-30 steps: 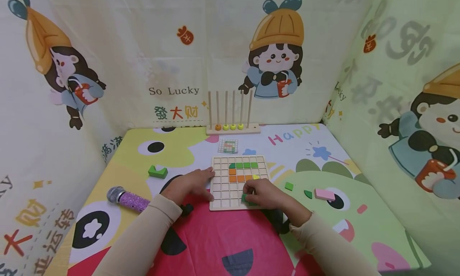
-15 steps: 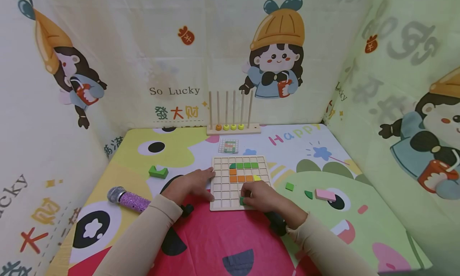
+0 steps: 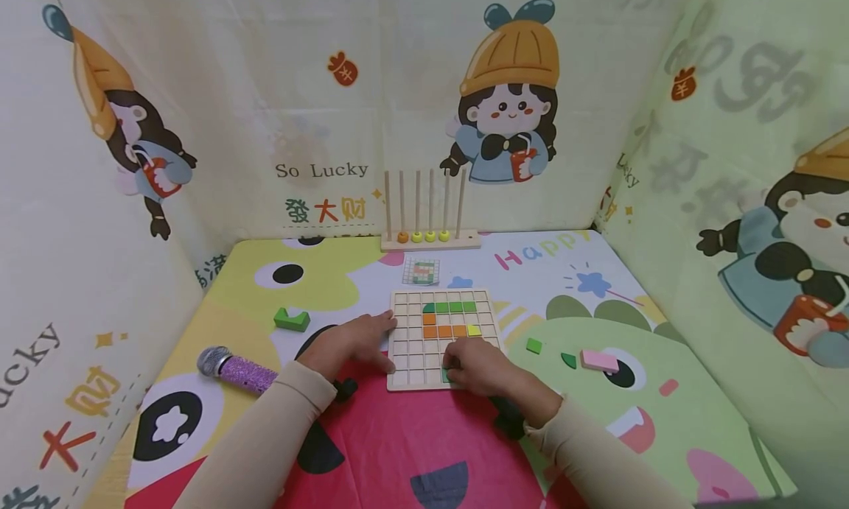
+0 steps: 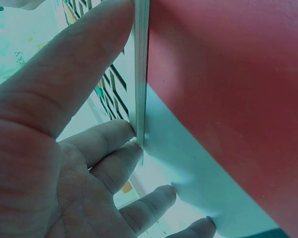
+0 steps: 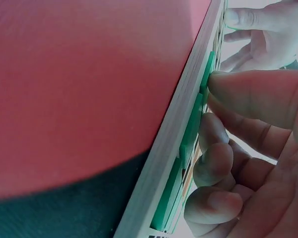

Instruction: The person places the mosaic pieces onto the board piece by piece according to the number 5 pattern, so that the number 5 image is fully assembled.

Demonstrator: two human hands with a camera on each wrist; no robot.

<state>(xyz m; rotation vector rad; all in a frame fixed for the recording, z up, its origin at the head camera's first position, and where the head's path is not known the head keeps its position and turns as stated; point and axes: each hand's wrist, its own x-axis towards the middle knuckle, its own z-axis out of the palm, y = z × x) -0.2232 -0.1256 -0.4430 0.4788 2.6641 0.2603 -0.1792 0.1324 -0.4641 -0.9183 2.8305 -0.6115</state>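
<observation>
A wooden grid board (image 3: pixel 406 356) lies before me. My left hand (image 3: pixel 348 341) rests at its left side, fingers spread, with thumb and two fingertips against the board's edge (image 4: pixel 140 74) in the left wrist view. My right hand (image 3: pixel 483 364) is over the near right part, fingers curled, pinching a small green tile (image 5: pixel 206 72) between thumb and forefinger at the near row. Behind it along that row sit two more green tiles (image 5: pixel 191 130), hidden under the hand in the head view. Farther up the board are a green row (image 3: pixel 455 307), orange tiles (image 3: pixel 444 331) and a yellow tile (image 3: pixel 474 331).
Right of the board lie a green square (image 3: pixel 533 345), a dark green quarter piece (image 3: pixel 568 360) and a pink block (image 3: pixel 600 360). On the left are a green notched block (image 3: pixel 292 319) and a purple microphone (image 3: pixel 245 372). Behind stand a pattern card (image 3: pixel 421 271) and a peg rack (image 3: pixel 431 244).
My right hand has shifted slightly left along the board's near row, with the green tile at its fingertips. The left hand stays at the board's left edge.
</observation>
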